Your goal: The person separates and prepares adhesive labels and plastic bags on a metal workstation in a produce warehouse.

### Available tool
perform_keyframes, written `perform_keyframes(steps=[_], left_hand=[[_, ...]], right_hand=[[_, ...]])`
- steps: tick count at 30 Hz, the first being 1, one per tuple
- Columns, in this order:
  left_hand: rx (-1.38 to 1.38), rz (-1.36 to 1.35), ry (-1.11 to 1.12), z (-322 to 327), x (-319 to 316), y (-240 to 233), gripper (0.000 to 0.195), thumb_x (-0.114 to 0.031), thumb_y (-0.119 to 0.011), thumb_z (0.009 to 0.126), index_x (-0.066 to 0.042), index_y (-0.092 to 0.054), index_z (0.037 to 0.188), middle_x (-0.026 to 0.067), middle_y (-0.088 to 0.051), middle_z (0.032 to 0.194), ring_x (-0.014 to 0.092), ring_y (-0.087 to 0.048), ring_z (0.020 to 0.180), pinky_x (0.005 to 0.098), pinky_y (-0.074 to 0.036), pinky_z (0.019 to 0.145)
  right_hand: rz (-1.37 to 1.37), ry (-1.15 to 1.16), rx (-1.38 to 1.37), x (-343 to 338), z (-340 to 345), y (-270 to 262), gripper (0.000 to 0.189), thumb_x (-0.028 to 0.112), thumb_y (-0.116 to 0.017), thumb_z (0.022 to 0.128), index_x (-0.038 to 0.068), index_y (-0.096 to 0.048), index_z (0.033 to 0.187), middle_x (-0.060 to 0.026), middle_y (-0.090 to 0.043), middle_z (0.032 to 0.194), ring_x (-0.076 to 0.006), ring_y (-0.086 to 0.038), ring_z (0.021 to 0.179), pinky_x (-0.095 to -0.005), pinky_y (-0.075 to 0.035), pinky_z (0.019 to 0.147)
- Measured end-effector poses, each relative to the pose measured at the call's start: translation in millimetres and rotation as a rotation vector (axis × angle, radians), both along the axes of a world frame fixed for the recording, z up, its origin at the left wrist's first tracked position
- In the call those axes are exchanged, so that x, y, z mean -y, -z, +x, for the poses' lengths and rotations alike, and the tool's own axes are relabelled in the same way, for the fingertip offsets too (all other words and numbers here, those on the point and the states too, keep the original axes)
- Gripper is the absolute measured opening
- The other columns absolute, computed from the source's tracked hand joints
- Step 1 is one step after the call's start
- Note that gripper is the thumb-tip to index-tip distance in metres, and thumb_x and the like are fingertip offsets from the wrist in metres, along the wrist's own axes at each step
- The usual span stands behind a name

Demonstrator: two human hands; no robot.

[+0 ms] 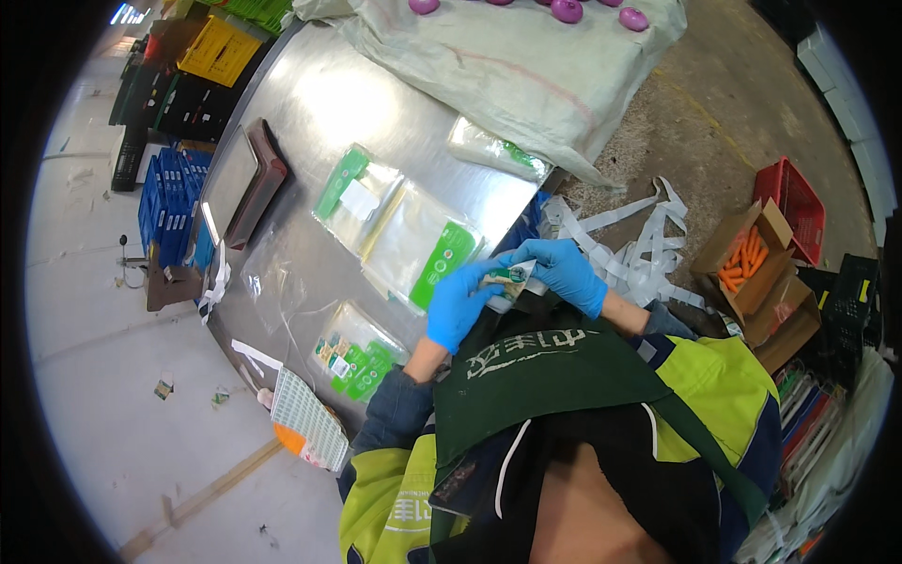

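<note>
My left hand (458,303), in a blue glove, holds a small green and white printed label (513,276) close to my dark green apron. Opposite it, my right hand (567,273), gloved too, pinches the label's upper right corner. Whitish material shows just under the label; I cannot tell what it is. Left of my hands, on the metal table (296,204), lie flat stacks of clear plastic bags with green printing (421,243). Another such stack (356,352) is nearer my left forearm, with printed labels on it.
A woven sack (507,77) with red onions (566,10) covers the table's far end. White strips (645,247) hang in a tangle at the right. Beyond them stand a cardboard box of carrots (747,257) and a red crate (789,211). A tablet-like device (236,183) stands at the left edge.
</note>
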State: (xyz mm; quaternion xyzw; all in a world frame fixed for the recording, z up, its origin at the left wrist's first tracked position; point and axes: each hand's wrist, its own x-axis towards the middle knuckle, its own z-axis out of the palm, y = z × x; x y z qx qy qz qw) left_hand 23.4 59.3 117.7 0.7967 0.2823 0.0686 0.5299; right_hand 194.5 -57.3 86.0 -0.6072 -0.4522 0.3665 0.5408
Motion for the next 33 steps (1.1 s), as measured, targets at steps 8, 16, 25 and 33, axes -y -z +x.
perform_keyframes(steps=[8,16,25,33], left_hand=[[0.215,-0.083,-0.624,-49,-74,6,0.008,-0.010,-0.065,0.085,-0.004,-0.064,0.090,0.0006,-0.060,0.077,0.007,-0.051,0.067,0.0253,-0.044,0.062],[-0.479,0.734,-0.525,-40,-113,102,0.063,-0.038,-0.081,0.066,-0.003,-0.053,0.111,0.0170,-0.057,0.103,0.037,-0.056,0.096,0.0437,-0.046,0.082],[-0.318,0.305,-0.562,9,-77,141,0.025,-0.027,-0.073,0.073,-0.006,-0.065,0.084,0.0146,-0.064,0.085,0.032,-0.062,0.083,0.0403,-0.048,0.076],[0.433,-0.063,-1.011,-26,-205,78,0.033,-0.026,-0.042,0.095,0.000,-0.062,0.097,0.0082,-0.063,0.092,0.019,-0.061,0.079,0.0363,-0.050,0.076]], right_hand=[[-0.276,0.049,0.335,15,9,39,0.013,0.015,-0.068,0.077,0.006,-0.063,0.086,-0.0122,-0.063,0.082,-0.0283,-0.061,0.072,-0.0359,-0.048,0.063],[0.058,-0.045,0.306,9,-26,5,0.028,0.005,-0.063,0.078,0.018,-0.072,0.101,-0.0077,-0.064,0.072,-0.0235,-0.063,0.065,-0.0315,-0.051,0.061],[0.171,0.035,0.358,14,-1,-5,0.027,0.000,-0.063,0.072,0.007,-0.067,0.097,-0.0036,-0.068,0.108,-0.0228,-0.063,0.078,-0.0292,-0.049,0.069],[-0.122,0.096,-0.067,34,13,18,0.017,0.010,-0.064,0.083,0.009,-0.072,0.098,-0.0076,-0.071,0.087,-0.0134,-0.064,0.073,-0.0268,-0.050,0.070]])
